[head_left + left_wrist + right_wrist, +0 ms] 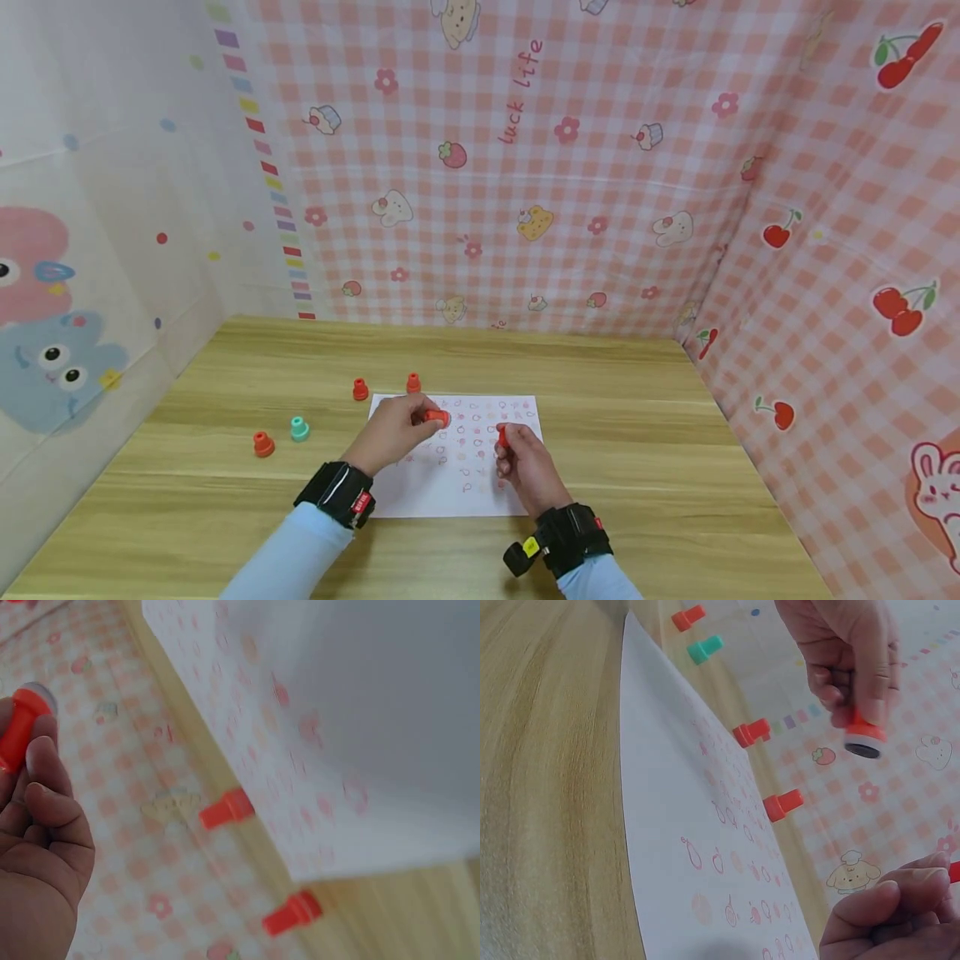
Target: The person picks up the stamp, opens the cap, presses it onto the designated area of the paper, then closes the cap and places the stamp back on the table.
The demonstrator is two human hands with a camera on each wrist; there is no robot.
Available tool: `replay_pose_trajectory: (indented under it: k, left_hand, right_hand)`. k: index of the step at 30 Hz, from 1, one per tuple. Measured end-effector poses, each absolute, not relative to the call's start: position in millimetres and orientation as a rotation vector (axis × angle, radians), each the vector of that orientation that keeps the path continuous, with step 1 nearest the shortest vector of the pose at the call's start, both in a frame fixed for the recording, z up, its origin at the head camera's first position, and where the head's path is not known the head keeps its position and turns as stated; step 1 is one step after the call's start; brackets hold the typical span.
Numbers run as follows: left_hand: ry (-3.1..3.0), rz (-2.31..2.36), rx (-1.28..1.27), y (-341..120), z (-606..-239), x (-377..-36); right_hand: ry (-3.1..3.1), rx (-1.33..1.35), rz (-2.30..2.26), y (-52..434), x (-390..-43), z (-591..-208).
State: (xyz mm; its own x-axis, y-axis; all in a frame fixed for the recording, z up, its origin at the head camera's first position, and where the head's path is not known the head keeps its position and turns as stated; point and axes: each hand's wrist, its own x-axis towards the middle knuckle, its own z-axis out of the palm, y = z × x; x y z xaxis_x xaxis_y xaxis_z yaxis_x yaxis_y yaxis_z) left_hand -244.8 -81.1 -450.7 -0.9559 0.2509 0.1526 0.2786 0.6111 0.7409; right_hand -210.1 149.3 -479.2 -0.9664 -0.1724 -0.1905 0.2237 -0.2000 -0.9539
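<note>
My left hand (pixel 392 432) pinches a red stamp (pixel 435 416) above the upper left of a white sheet of paper (pixel 420 496). In the right wrist view, that stamp's dark round face (pixel 862 750) with a pale ring points down, apart from the paper. My right hand (pixel 531 468) grips a small red piece (pixel 503 436) between thumb and fingers over the sheet's right side. Most of the piece is hidden by the fingers, so I cannot tell its kind. Rows of small red and pale orange fruit-like prints (pixel 731 909) cover much of the paper.
Two red stamps (pixel 361 389) (pixel 413 382) stand at the sheet's far left edge. Farther left on the wooden table (pixel 637 417) are another red stamp (pixel 263 444) and a teal stamp (pixel 299 429). Patterned cloth (pixel 487 192) hangs behind and at both sides.
</note>
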Motion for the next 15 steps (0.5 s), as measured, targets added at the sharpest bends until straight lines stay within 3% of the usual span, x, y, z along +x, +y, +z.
replay_pose_trajectory:
  k: [15]
  left_hand:
    - [-3.031,-0.771,-0.447,-135,-438,-254]
  right_hand:
    - [1.800,0.073,-2.263,148,-212,-481]
